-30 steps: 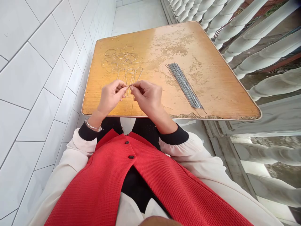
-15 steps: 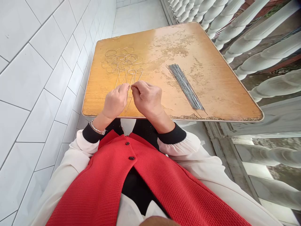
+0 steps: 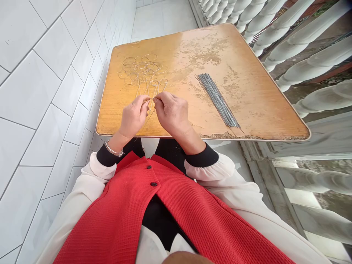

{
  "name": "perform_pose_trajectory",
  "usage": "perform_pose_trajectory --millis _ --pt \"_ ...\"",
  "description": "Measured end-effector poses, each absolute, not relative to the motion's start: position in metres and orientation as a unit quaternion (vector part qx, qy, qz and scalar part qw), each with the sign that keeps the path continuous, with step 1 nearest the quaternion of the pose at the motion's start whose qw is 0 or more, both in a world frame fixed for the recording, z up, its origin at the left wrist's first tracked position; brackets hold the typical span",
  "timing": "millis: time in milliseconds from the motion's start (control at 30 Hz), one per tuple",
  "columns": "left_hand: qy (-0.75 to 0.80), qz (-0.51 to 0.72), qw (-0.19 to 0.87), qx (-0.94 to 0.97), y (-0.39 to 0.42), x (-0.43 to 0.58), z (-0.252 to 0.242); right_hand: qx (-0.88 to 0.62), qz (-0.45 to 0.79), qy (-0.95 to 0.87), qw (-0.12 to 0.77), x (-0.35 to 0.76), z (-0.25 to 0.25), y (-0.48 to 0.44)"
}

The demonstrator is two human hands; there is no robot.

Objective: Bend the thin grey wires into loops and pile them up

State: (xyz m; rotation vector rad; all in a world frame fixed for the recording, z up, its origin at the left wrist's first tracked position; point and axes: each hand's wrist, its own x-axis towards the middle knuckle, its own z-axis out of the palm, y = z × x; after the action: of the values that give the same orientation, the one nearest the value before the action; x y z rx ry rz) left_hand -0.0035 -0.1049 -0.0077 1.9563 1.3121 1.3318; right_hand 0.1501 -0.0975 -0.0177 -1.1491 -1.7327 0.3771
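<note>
Scuffed orange-brown wooden tabletop (image 3: 242, 91) beneath both hands. Straight grey wire bundle (image 3: 217, 101) well right of hands. Pile of looped thin silver wire (image 3: 142, 69) just beyond hands. Left hand (image 3: 134, 117), right hand (image 3: 172, 114) pinching short thin wire (image 3: 151, 99) between fingertips, hands almost touching. Silver bracelet (image 3: 113, 150) on left wrist.
</note>
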Motion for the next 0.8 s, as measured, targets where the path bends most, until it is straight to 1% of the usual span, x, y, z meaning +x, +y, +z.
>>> perform_pose_trajectory --millis 167,233,400,533,600,700,800 --pt "0.479 0.510 0.185 0.690 -0.103 0.001 -0.011 -0.476 0.134 -0.718 0.490 0.148 -0.013 -0.098" --pt "0.490 0.510 0.176 0.685 -0.102 0.002 -0.013 -0.479 0.158 -0.711 0.489 0.149 -0.011 -0.097" --pt "0.506 0.494 0.128 0.695 -0.096 -0.001 -0.017 -0.426 0.388 -0.617 0.536 0.152 -0.013 -0.101" --pt "0.498 0.510 0.107 0.694 -0.092 -0.003 -0.019 -0.397 0.510 -0.546 0.533 0.151 -0.020 -0.110" --pt "0.501 0.515 0.113 0.686 -0.091 -0.002 -0.020 -0.383 0.546 -0.531 0.522 0.148 -0.022 -0.113" --pt "0.509 0.525 0.143 0.667 -0.093 0.001 -0.017 -0.372 0.568 -0.514 0.525 0.144 -0.022 -0.115" --pt "0.513 0.535 0.213 0.637 -0.097 0.002 -0.010 -0.373 0.567 -0.495 0.542 0.143 -0.020 -0.114"
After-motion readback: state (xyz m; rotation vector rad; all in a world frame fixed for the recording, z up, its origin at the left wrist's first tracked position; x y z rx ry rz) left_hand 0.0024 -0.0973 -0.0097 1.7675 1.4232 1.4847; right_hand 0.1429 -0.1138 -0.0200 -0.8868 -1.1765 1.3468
